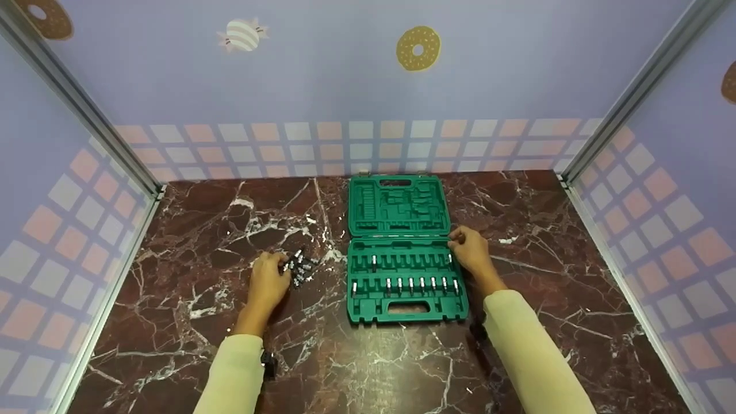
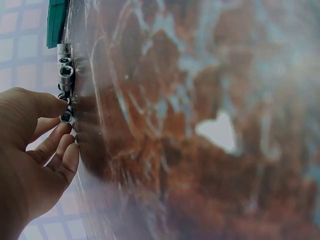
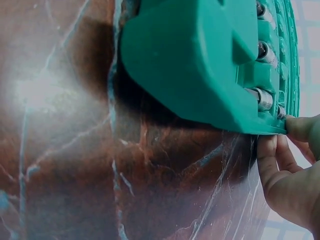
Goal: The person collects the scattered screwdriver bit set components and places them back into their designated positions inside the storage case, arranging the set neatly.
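A green tool case point(image 1: 368, 313) lies unfolded on the marbled table. Several silver bit sockets point(image 1: 411, 286) stand in its lower row; two more sit in the upper row. Left of the case is a small pile of loose bit sockets point(image 1: 299, 271). My left hand point(image 1: 269, 280) is at the pile's left side, thumb and forefinger pinching one bit socket point(image 2: 66, 117). My right hand point(image 1: 472, 252) is by the case's right edge near the hinge. In the right wrist view, its thumb and fingers point(image 3: 267, 155) grip the case's rim, near a seated socket point(image 3: 264, 100).
The case lid point(image 1: 399, 204) lies back toward the rear wall, its moulded slots facing up. Patterned walls point(image 1: 322, 86) enclose the dark red marbled table point(image 1: 201, 322) at the back and both sides.
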`<state>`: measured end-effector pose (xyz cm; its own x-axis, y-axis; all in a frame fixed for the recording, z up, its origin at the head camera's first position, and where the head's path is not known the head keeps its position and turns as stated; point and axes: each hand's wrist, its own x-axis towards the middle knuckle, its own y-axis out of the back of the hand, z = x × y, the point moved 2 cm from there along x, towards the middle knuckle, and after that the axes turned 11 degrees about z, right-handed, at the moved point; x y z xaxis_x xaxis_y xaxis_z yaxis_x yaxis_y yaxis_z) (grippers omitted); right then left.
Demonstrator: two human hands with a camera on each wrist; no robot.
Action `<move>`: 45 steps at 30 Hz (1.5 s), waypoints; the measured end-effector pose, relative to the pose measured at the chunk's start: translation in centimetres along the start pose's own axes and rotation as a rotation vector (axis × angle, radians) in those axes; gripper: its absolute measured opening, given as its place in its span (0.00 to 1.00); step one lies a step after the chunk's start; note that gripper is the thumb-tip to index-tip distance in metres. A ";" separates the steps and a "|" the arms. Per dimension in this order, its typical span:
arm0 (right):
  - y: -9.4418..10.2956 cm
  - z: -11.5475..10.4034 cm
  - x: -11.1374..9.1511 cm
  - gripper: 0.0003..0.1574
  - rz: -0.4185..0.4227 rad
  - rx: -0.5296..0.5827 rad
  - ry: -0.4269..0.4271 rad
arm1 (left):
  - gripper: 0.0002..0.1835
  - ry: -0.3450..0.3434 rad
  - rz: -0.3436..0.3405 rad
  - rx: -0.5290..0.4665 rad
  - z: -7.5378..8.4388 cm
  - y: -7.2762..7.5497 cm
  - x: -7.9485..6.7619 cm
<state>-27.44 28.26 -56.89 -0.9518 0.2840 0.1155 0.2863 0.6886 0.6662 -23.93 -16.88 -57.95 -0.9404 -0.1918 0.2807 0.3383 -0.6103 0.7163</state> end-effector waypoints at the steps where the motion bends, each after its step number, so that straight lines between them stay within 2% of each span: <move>1: 0.0 0.0 0.0 0.08 -0.003 0.003 0.003 | 0.14 0.003 0.003 0.003 0.0 0.0 0.0; 13: -0.1 0.1 0.3 0.07 0.023 0.005 0.040 | 0.12 -0.011 0.037 0.007 0.0 -0.2 0.3; 18: -0.1 0.0 0.4 0.07 0.026 0.002 0.033 | 0.12 0.039 0.059 -0.029 -0.3 0.1 0.3; 26: 0.0 0.1 0.3 0.07 0.026 -0.001 0.019 | 0.12 0.092 0.143 -0.107 -0.4 0.8 0.5; 31: -0.1 0.1 0.1 0.06 0.018 -0.006 0.023 | 0.12 0.130 0.151 -0.140 -0.4 1.2 0.5; 37: -0.1 0.1 0.0 0.06 0.016 -0.008 0.019 | 0.09 0.142 0.182 -0.154 0.3 1.5 0.5; 45: 0.0 0.1 0.1 0.07 0.020 -0.010 0.019 | 0.07 0.107 0.228 -0.200 1.7 1.7 0.7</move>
<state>-27.49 28.37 -56.95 -0.9479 0.2848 0.1424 0.3039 0.6760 0.6713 -23.96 -16.73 -55.42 -0.8433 -0.4140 0.3428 0.5369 -0.6794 0.5002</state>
